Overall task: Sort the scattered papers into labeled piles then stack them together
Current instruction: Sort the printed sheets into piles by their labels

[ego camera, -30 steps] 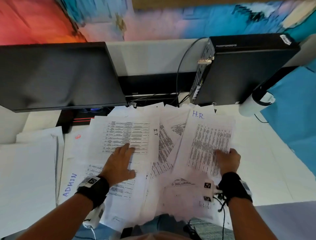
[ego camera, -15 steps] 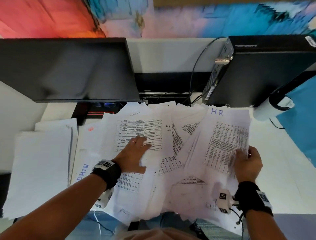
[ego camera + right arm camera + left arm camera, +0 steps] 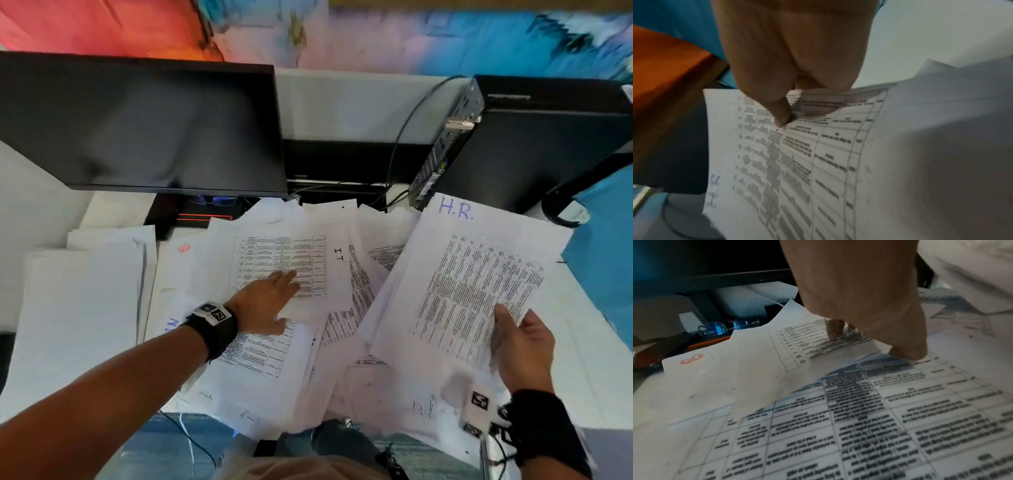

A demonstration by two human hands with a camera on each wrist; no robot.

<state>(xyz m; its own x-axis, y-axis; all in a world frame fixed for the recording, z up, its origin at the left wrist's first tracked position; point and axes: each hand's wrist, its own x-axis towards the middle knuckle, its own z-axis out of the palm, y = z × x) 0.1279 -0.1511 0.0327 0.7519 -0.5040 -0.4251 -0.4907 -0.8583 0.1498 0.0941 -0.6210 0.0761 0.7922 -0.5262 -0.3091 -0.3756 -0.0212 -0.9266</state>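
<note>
Now your right hand [image 3: 522,346] pinches H.R. sheets [image 3: 472,284] at near edge; thin, floppy, so support underneath. Left hand [image 3: 263,301] flat, pressing IT sheet [image 3: 274,260].

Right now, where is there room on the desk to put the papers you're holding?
Bare desk shows to the right of the H.R. papers that the right hand grips, below the black computer box. The middle is crowded with scattered sheets under the left hand; a white stack fills the left.
</note>
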